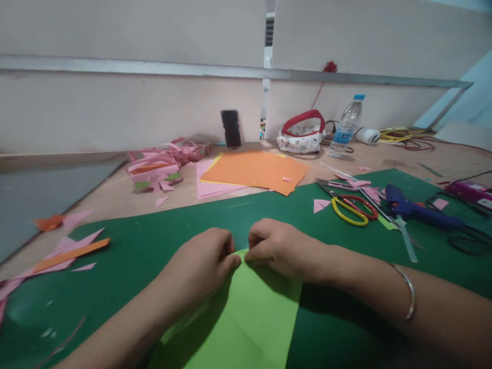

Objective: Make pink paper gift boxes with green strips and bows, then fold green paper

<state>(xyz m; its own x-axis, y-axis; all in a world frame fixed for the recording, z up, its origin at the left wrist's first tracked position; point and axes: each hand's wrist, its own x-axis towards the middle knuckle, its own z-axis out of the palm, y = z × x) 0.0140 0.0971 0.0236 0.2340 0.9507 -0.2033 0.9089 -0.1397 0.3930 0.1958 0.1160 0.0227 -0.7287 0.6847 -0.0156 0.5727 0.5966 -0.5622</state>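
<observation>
A light green sheet of paper lies over the dark green cutting mat, its near part running out of the bottom of the view. At its far edge my left hand pinches the paper between thumb and fingers. Right beside it, my right hand pinches the same edge, the two thumbs almost touching. Some fingertips of both hands are hidden behind the knuckles. Whether the edge is folded between the fingers I cannot tell.
Scissors and a blue glue gun lie right on the mat. Behind are orange paper, a heap of pink scraps, a phone, a pouch and a water bottle. Pink and orange strips lie left.
</observation>
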